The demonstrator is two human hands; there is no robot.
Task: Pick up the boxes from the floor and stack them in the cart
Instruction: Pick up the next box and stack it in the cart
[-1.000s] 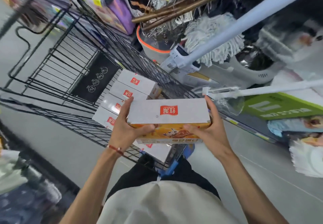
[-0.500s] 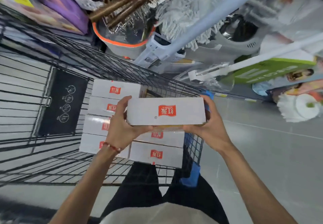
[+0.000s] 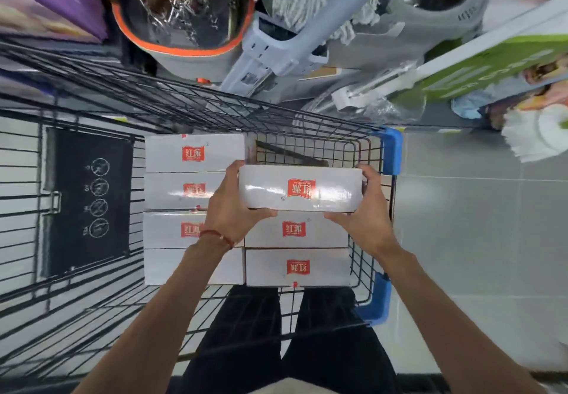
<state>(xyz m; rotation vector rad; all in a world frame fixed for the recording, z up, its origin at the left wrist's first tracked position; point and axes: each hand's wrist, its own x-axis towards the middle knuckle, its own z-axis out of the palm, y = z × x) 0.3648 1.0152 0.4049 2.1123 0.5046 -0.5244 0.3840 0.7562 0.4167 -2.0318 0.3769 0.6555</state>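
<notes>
Left hand [image 3: 230, 209] and right hand [image 3: 365, 212] gripping opposite ends of white box [image 3: 299, 189], above cart [image 3: 390, 153]

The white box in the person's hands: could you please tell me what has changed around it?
The white rectangular cardboard box with a red logo moved forward, from in front of the black wire cart to above its open far-right gap, and levelled out. The left hand and right hand kept their grip on its ends. The six white boxes already in the cart stayed put.
</notes>
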